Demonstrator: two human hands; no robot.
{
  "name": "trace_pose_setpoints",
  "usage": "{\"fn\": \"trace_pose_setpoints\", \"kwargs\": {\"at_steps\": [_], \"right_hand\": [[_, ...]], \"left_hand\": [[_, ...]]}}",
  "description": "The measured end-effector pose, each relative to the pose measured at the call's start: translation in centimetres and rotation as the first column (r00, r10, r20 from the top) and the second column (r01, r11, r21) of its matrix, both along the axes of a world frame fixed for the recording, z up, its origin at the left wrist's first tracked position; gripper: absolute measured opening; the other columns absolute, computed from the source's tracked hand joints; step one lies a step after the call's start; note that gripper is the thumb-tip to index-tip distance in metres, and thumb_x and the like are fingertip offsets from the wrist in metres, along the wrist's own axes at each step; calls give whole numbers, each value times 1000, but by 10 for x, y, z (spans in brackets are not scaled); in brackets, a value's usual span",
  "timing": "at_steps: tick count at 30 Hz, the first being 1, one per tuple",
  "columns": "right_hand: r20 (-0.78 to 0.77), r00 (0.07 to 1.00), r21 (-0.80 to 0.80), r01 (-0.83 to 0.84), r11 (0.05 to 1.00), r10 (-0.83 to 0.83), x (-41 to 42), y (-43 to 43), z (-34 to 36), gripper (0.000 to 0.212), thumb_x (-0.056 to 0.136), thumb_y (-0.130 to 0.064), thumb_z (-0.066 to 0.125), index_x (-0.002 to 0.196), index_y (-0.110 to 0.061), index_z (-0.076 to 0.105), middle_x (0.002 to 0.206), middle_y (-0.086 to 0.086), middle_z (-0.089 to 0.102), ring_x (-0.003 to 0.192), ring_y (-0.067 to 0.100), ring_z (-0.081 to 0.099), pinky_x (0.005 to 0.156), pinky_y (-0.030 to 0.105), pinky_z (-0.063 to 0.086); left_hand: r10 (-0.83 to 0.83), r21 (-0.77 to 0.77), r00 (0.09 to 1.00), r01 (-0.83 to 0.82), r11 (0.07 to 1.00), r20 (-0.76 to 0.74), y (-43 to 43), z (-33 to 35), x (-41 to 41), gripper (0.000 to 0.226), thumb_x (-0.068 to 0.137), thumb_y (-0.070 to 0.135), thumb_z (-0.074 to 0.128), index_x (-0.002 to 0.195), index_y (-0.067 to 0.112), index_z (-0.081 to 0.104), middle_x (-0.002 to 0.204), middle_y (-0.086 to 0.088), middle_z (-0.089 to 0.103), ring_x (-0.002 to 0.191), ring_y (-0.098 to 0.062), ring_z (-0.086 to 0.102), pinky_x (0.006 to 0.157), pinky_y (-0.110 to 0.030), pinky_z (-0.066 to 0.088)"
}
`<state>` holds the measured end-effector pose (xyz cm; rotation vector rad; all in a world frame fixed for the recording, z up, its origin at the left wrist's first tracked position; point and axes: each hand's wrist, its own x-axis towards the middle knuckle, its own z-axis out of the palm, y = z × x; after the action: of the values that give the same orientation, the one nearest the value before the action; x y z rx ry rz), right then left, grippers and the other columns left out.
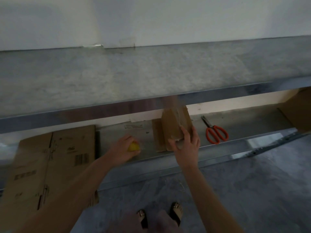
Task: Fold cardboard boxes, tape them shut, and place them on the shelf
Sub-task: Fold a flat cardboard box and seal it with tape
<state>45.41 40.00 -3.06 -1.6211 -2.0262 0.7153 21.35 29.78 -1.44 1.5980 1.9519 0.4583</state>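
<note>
"Well, what is nearest?"

"Two feet in sandals (pixel 176 211) on the grey floor (pixel 252 190)."

"And the hands?"

"The left hand (pixel 121 150) is curled round a yellow thing (pixel 133 146), low on the lower shelf (pixel 244 126). I can't tell what it is. The right hand (pixel 186 145) grips the near end of a small cardboard box (pixel 173 125), with fingers (pixel 186 132) and thumb wrapped round it. The box has shiny tape on it. It is over the lower shelf, tipped up."

"What else is on that shelf?"

"Flat cardboard (pixel 50 165) on the left, hanging over the edge. Orange scissors (pixel 216 133) lie right of the box, apart from it. A big brown box (pixel 299 111) sits far right."

"And behind?"

"An upper shelf (pixel 117 81), then a white wall (pixel 168 19)."
</note>
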Motion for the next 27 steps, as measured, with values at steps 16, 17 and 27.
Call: {"fn": "trace_pose_setpoints", "kwargs": {"at_steps": [16,17,27], "right_hand": [[240,904,54,-376,925,354,-39,-80,25,55,89,-53,49,137,-26,48,135,-4,52,132,21,39,104,42,43],[217,906,-21,-367,930,362,-50,-78,22,54,89,-51,53,136,-25,50,134,-4,53,131,21,39,104,40,43],[69,933,-102,-346,933,354,-77,-81,-2,26,88,-44,53,88,-22,66,88,-1,69,85,22,61,67,30,41]], "left_hand": [[-16,296,993,49,954,-115,-21,5,-2,30,88,16,62,118,15,60,123,0,53,112,-17,47,96,-34,40],[-28,292,992,64,954,-127,-25,2,0,32,87,13,63,118,15,59,124,-1,53,112,-18,48,96,-36,42],[105,247,992,-84,965,-70,-51,-33,-6,50,80,30,70,126,18,56,126,-5,57,115,-25,52,94,-39,48]]}}
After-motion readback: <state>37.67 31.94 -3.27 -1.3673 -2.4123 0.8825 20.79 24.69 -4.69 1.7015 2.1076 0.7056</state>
